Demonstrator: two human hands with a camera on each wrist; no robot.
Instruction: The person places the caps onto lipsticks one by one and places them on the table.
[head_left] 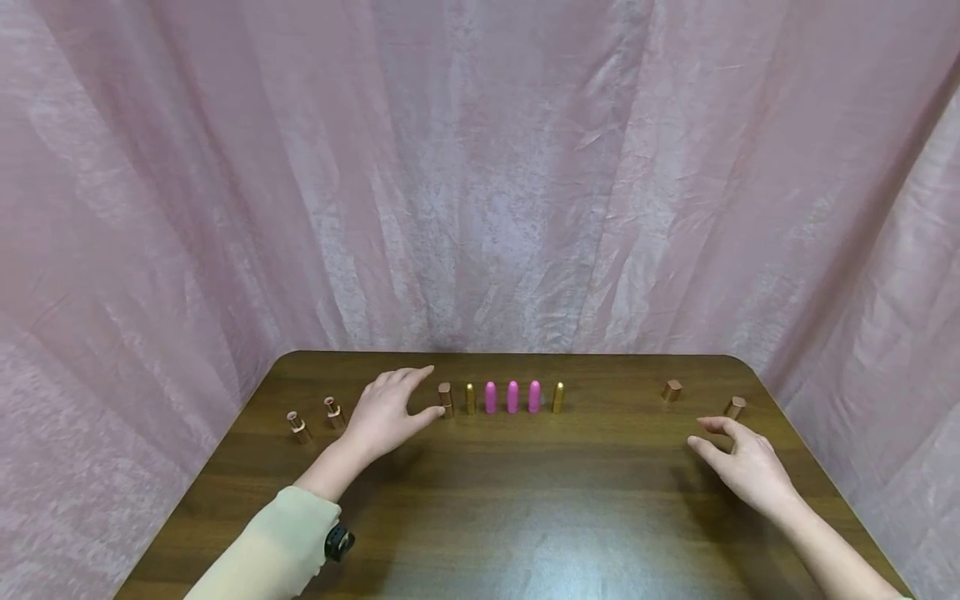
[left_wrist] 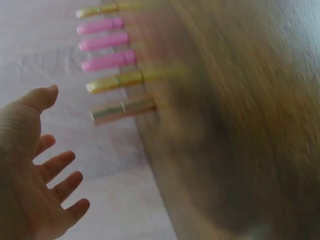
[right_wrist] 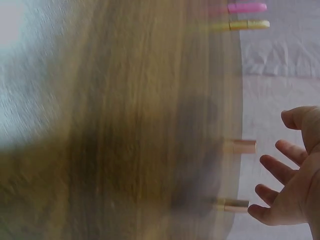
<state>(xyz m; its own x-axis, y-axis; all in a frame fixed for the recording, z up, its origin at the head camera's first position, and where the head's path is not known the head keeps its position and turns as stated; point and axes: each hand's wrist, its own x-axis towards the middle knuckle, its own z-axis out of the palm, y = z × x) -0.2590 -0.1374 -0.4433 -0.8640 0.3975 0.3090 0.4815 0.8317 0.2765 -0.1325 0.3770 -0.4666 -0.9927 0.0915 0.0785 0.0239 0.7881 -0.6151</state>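
Observation:
My left hand (head_left: 386, 412) is open, thumb spread from the fingers, just left of a capped rose-gold lipstick (head_left: 446, 400). That lipstick stands upright at the left end of a row. Beyond it come a gold tube (head_left: 470, 399), three pink tubes (head_left: 512, 397) and another gold tube (head_left: 558, 397). In the left wrist view the left hand (left_wrist: 37, 165) holds nothing. My right hand (head_left: 746, 471), also open and with nothing in it, hovers near a rose-gold cap (head_left: 735, 407) at the table's right. A second cap (head_left: 672, 390) stands farther left.
Two uncapped rose-gold lipsticks, one nearer (head_left: 299, 427) and one farther (head_left: 333, 412), stand at the left of the brown wooden table (head_left: 510, 500). Pink curtains (head_left: 510, 183) hang behind the table's back edge and along both sides.

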